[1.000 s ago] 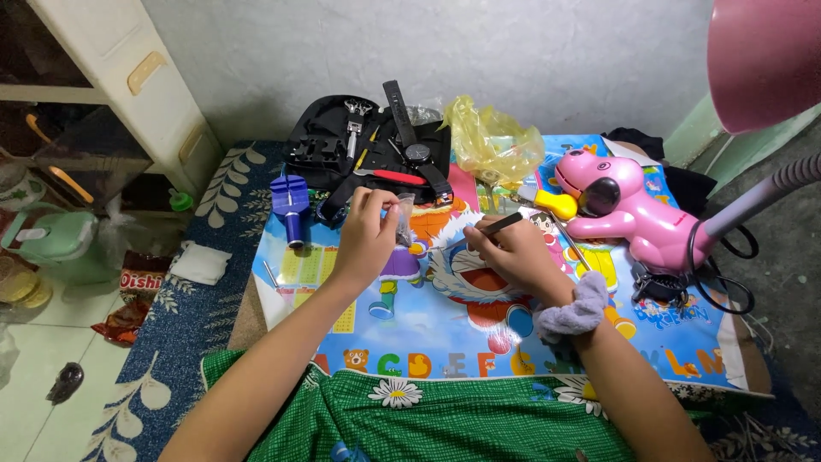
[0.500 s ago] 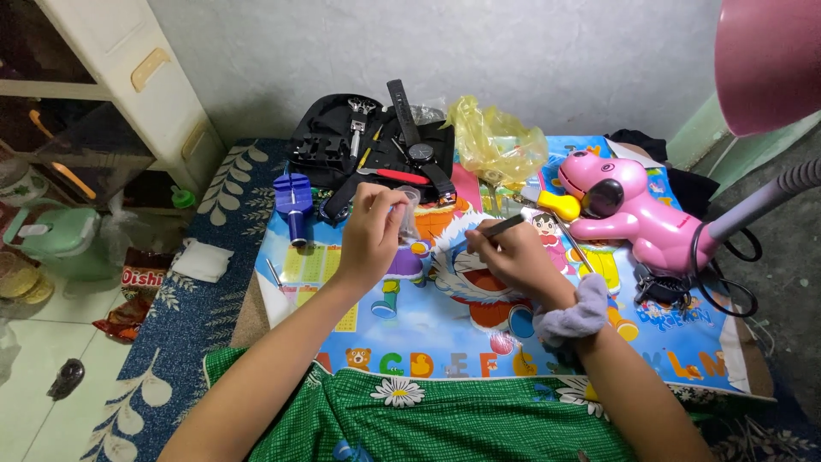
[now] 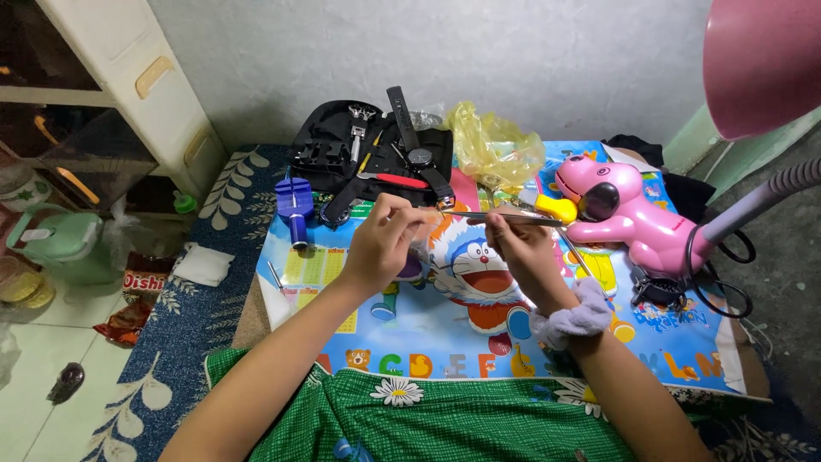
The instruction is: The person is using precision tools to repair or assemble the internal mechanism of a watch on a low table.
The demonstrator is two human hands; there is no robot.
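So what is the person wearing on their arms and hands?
Both arms are bare, with no sleeves and no gloves. The right wrist has a fluffy pale grey hair scrunchie round it. The left hand and right hand show no rings that I can see.

The cartoon mat (image 3: 410,334) covers the surface, and both hands meet above its middle: the left hand (image 3: 380,244) to the left, the right hand (image 3: 517,252) to the right, with a thin metal tool (image 3: 513,219) held across between them. Behind the mat's far edge lies the open tool pouch (image 3: 342,150), a crumpled plastic bag (image 3: 492,150) just to its right. On the mat's right part stands the animal-shaped lamp base (image 3: 629,214), and at its left far corner a small upright tool (image 3: 295,205).
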